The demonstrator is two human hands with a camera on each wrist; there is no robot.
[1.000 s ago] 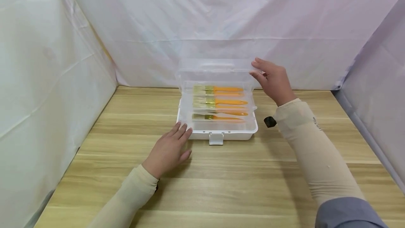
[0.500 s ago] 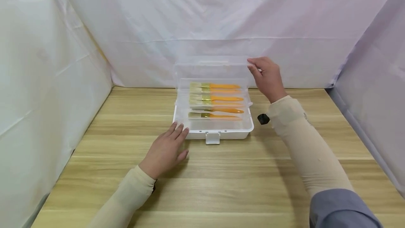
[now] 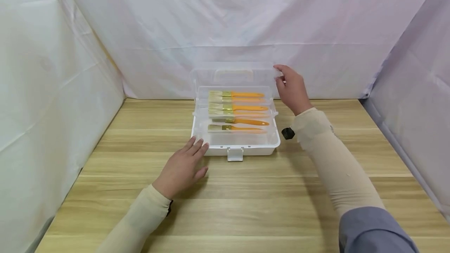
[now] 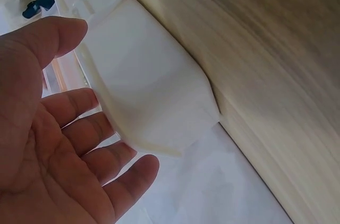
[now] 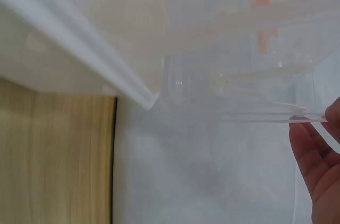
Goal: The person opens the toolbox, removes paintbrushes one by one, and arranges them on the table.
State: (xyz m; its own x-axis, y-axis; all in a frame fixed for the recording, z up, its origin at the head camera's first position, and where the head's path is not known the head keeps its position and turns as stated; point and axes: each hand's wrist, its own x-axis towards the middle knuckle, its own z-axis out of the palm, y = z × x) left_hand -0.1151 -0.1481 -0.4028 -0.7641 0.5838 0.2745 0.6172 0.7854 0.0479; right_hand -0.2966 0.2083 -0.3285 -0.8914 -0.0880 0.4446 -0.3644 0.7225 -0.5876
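In the head view, a shallow white plastic box (image 3: 256,151) sits just above the centre of the frame on a light wood-grain table (image 3: 246,210), with pale hanging sheeting (image 3: 225,15) behind. Its clear plastic lid (image 3: 261,78), with a moulded handle (image 3: 233,72), stands raised along the back. Several flat paintbrushes with orange handles and pale bristles (image 3: 250,108) lie across the inside, bristles toward the left; reflections make an exact count unsafe. The white latch (image 3: 235,154) hangs loose at the front. At lower centre-left, the left hand (image 3: 180,171) has its fingers stretched out, fingertips at the box's near left corner, gripping nothing. Right of centre, the right hand (image 3: 293,91) pinches the lid's upper right corner.

In the left wrist view, the box's outer wall fills the middle of the frame. The four fingertips meet or nearly meet its rim, while the thumb points toward the latch at upper left; the hand looks to be steadying the box rather than grasping it.

In the right wrist view, thumb and fingers at the right edge close on the thin lid edge, and blurred orange handles show at upper right.

As a judgement, the opening looks nearly finished: latch undone, lid up. Not yet done is letting go of the lid; whether it would stand alone cannot be told. The visible brushes all lie in the box.
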